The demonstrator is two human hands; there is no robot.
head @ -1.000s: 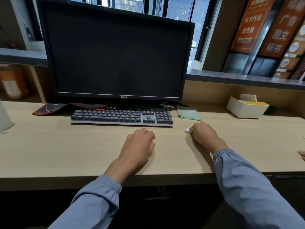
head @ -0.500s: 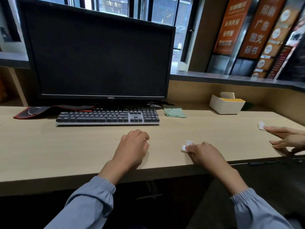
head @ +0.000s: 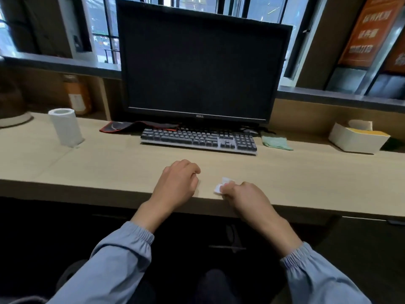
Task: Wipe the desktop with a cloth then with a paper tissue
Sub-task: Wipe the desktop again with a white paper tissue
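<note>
**Q:** Nearest first. What have I got?

**A:** Your right hand is at the near edge of the counter. Its grip is pinched on a small wadded tissue, and white folds poke out past the fingertips. I can't tell whether they touch the surface or sit just above it. Your left hand is just beside it, knuckles up and fingers loosely curled. It rests on the wood and holds nothing.

**Q:** How will the tissue handle?

**A:** My judgement: almost weightless, soft, no stiffness at all. It is likely to shred if you drag it hard or it meets damp. The wad is small, so each pass covers little. Hold it by the bunched back and turn the flattest fold down. Press with your finger pads, not your nails. It won't slip from your hand, but it may roll up under it.

**Q:** And farther out?

**A:** The keyboard lies parallel to the edge. The green cloth is folded just to its right, with no hand on it. That suggests the cloth pass is done and you are on the tissue pass. A tissue box stands farther right against the back wall, with a sheet sticking up if you need a fresh one. A paper roll stands upright far to the left. The dark monitor is behind the keyboard.
</note>
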